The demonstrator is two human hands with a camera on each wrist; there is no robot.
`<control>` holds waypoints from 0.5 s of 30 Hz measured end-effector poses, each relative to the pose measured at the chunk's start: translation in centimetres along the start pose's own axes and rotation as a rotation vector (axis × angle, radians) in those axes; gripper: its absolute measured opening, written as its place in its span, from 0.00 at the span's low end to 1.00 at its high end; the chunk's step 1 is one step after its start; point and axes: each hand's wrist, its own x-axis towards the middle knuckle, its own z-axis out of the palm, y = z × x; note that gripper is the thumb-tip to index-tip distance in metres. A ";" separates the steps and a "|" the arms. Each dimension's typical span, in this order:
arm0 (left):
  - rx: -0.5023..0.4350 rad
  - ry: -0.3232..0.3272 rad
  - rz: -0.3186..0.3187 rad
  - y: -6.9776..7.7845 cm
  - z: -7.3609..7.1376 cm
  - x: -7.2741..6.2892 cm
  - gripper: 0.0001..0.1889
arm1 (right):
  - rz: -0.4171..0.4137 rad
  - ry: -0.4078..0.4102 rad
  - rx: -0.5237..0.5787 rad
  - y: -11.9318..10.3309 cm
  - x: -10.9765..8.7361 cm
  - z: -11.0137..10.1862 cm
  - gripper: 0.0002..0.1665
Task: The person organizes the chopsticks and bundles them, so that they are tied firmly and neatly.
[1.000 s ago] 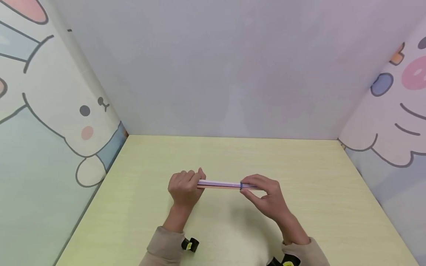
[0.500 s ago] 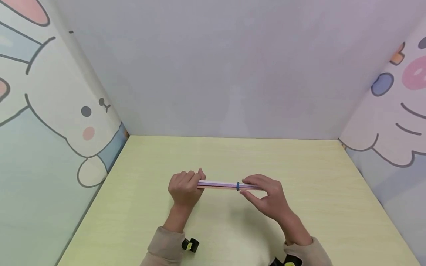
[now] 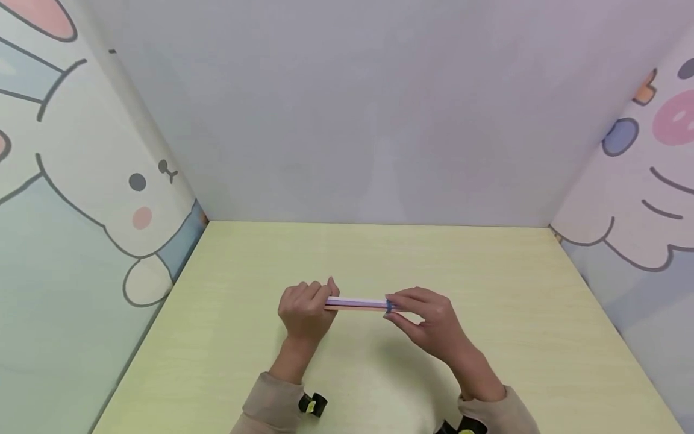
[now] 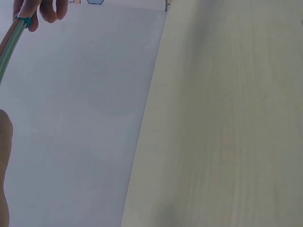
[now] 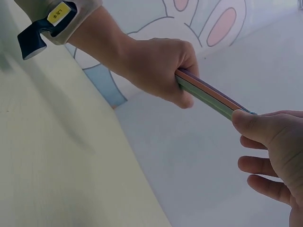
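Observation:
A slim bundle of coloured sticks (image 3: 355, 304), with purple, orange and green sides, is held level above the table. My left hand (image 3: 306, 310) grips its left end in a fist, the thumb poking up. A blue rubber band (image 3: 388, 306) circles the bundle toward its right part. My right hand (image 3: 434, 319) pinches this band against the sticks between thumb and fingers. In the right wrist view the thumb of the right hand (image 5: 284, 146) covers most of the band, while its other fingers are spread. The left wrist view catches the band (image 4: 27, 21) near the right fingertips.
A pale wood-look table (image 3: 244, 253) lies beneath both hands. Behind it rises a plain grey wall (image 3: 379, 120). Side panels with cartoon animals (image 3: 108, 150) flank the table left and right. Black straps (image 3: 312, 404) sit at the sleeves.
The band slid slightly left along the bundle. The right fingertips sat just right of it half a second ago and now close over it. The left hand shifted a little right, still gripping.

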 end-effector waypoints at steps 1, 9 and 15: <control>-0.003 0.001 0.002 0.0 0.0 -0.1 0.21 | 0.002 0.000 -0.007 0.0 0.0 0.1 0.19; 0.009 -0.026 0.030 -0.3 -0.1 -0.2 0.20 | 0.084 -0.047 0.079 -0.2 -0.2 -0.3 0.18; 0.004 -0.030 0.033 -0.6 -0.4 -0.1 0.20 | 0.046 -0.126 -0.036 -0.1 0.2 -0.7 0.16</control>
